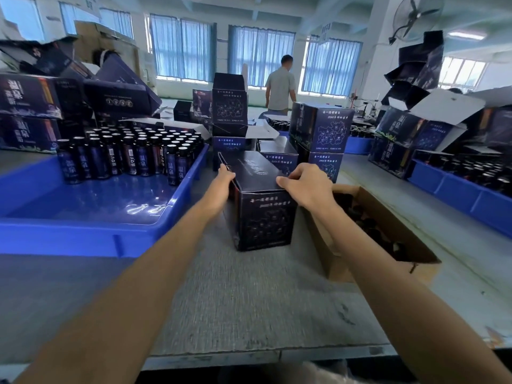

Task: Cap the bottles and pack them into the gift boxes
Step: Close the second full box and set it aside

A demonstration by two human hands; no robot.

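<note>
In the head view the closed gift box (260, 217) stands on the table straight ahead. My left hand (223, 181) curls its fingers over the box's top left edge, and my right hand (304, 187) pinches the top right edge, thumb on the lid. I judge this box packed and shut, so it wants moving aside; next come bottles (124, 159) from the blue tray (69, 236) left of the box, with caps perhaps from the brown carton (410, 239) just right of it.
</note>
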